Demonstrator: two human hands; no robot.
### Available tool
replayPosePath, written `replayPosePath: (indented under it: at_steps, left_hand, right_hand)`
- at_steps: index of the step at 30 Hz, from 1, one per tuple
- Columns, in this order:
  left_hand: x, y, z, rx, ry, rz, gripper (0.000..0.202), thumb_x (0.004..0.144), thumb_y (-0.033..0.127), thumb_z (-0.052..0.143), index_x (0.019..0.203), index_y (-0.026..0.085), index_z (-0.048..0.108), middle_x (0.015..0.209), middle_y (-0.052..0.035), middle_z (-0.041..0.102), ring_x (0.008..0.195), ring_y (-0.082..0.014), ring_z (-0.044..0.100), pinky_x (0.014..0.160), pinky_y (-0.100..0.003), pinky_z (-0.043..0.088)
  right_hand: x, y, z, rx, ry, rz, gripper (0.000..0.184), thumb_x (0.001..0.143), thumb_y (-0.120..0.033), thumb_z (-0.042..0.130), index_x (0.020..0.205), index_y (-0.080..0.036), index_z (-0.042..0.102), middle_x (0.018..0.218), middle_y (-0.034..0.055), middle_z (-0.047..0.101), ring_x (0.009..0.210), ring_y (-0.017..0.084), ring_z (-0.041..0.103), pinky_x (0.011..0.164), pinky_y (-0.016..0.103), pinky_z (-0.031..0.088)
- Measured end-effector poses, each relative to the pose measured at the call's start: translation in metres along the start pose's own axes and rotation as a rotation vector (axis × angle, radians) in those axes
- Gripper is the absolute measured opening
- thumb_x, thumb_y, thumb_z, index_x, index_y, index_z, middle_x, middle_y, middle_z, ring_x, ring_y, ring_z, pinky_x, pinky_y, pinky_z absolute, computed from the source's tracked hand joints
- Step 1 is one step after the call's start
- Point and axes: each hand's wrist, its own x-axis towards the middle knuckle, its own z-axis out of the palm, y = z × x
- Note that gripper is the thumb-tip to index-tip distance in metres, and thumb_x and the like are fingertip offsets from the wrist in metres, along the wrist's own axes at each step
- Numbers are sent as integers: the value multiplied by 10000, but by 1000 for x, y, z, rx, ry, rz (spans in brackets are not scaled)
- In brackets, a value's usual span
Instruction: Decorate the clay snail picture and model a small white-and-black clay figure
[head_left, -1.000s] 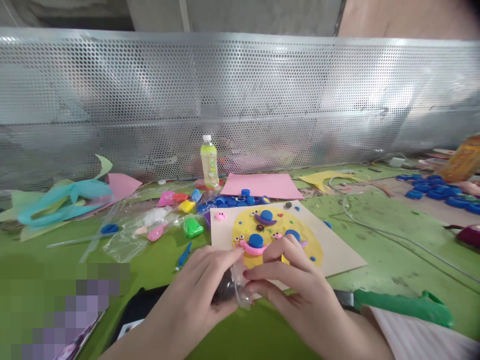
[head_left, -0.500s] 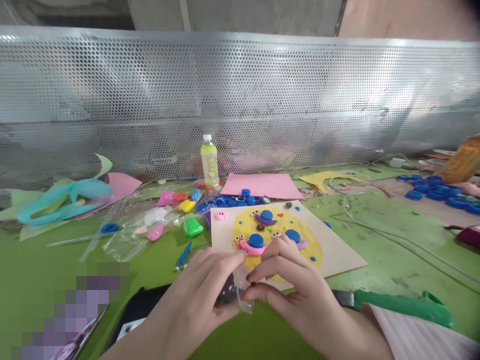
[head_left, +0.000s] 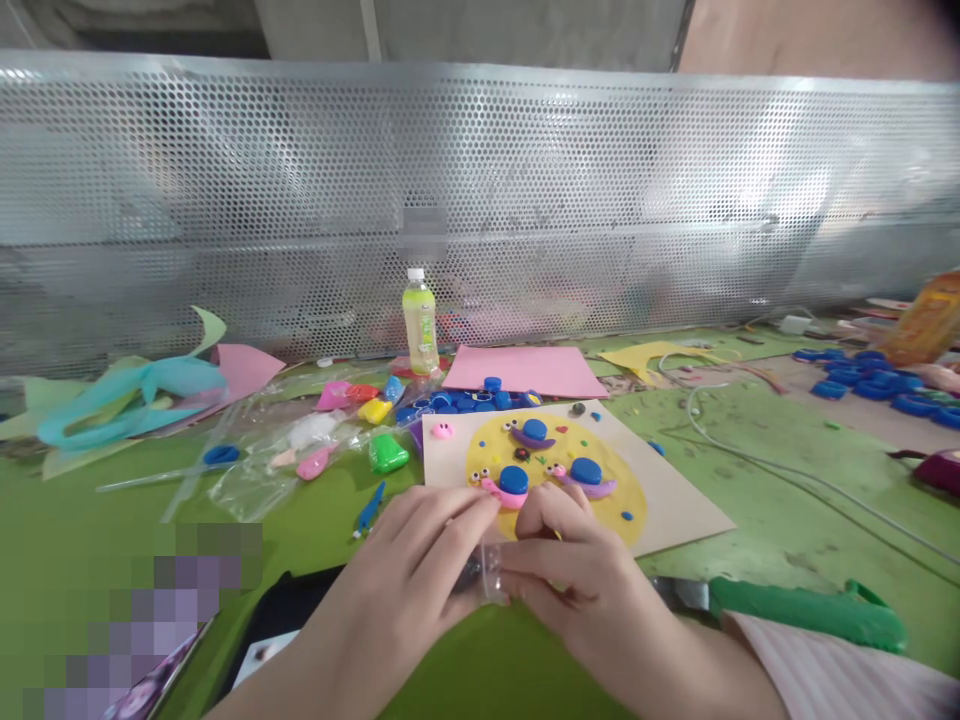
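Note:
My left hand is closed round a small clear plastic bag with something black inside, likely clay. My right hand pinches at the open end of this bag, fingers and thumb pressed together. Whether a bit of the black stuff is between them is hidden. Just beyond both hands lies a cream sheet with a yellow disc. On the disc are snail shapes made of blue bottle caps and pink or purple clay bodies. A small pink clay face sits at the sheet's left corner.
Clay packets in colours, one a green lump, lie at the left. Behind stand a drink bottle and a pink sheet. A green-handled knife lies beside my right wrist. A white cable crosses the right side.
The tiny black piece between my right finger and thumb no longer shows. My right fingers have curled in and closed against the bag's end, and the bag is more covered.

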Motion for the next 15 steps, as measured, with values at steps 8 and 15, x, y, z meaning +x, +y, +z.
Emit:
replayPosePath:
  at_steps: [8, 15]
  left_hand:
    - [7, -12, -5, 81, 34, -29, 319, 997, 265, 511, 1276, 112, 488, 1133, -92, 645, 1069, -212, 584, 967, -317, 462]
    - [5, -89, -27, 306, -292, -628, 622, 689, 318, 847, 1199, 44, 620, 1211, -218, 653, 1142, -414, 604, 995, -500, 472]
  right_hand:
    - [4, 1, 0, 27, 149, 76, 94, 903, -160, 636, 839, -211, 682, 755, 2, 543, 711, 136, 557, 631, 261, 473]
    - [2, 7, 0, 156, 142, 171, 151, 945, -160, 554, 991, -245, 670, 867, -1, 612, 810, 111, 615, 729, 212, 527]
